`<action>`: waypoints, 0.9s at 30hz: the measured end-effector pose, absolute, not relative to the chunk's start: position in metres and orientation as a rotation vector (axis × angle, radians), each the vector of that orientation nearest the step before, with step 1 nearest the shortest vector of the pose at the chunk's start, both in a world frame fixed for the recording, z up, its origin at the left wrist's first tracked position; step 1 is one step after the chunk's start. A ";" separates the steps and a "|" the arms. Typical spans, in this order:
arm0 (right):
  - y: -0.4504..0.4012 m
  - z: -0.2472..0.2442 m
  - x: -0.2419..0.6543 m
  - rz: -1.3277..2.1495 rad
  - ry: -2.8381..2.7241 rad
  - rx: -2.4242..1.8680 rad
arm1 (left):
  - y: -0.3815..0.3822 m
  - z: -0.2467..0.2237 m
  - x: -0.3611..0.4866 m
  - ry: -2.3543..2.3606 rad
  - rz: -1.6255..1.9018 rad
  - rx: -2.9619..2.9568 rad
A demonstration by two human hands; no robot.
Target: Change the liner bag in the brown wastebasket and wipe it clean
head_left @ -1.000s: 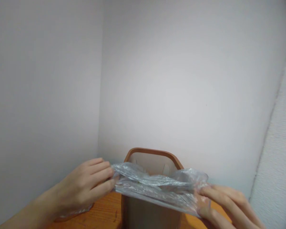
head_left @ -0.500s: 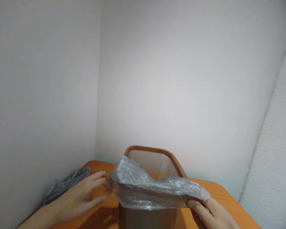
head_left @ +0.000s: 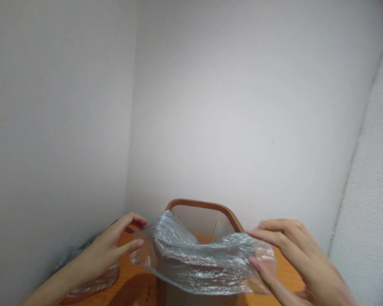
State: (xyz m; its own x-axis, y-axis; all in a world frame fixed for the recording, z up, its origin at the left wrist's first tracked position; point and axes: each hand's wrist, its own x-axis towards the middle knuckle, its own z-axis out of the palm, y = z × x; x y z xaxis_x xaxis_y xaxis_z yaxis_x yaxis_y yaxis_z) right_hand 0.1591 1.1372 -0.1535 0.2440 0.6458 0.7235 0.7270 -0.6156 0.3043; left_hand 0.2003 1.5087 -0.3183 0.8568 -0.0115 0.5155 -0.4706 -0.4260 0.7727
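A clear plastic bag [head_left: 204, 263] hangs over the near side of a bin with a brown rim [head_left: 204, 204]. The bag's far part dips in the middle, and the bin's inner wall shows behind it. To the left, my left hand [head_left: 110, 246] has its thumb and fingers apart beside the bag's left edge, with nothing held. My right hand [head_left: 293, 255] is open at the bag's right end, thumb and fingers spread, the fingertips at or just against the film.
Another crumpled plastic bag [head_left: 97, 282] lies on the orange wooden table [head_left: 132, 276], partly behind my left forearm. Pale walls [head_left: 226, 106] meet in a corner behind the table.
My right hand has let go of the bag's right end and opened, moving slightly up. My left hand has moved a little up and left. The bag's near part is spread wider and hangs lower.
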 end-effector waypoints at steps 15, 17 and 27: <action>1.152 -0.141 0.251 -0.593 -0.741 -2.418 | 1.497 -0.282 0.283 -0.169 0.486 1.557; 1.143 -0.142 0.273 -0.662 -0.606 -2.390 | 1.484 -0.269 0.307 -0.146 0.508 1.592; 1.110 -0.189 0.328 -0.341 -0.327 -2.177 | 1.435 -0.265 0.367 -0.114 0.288 1.608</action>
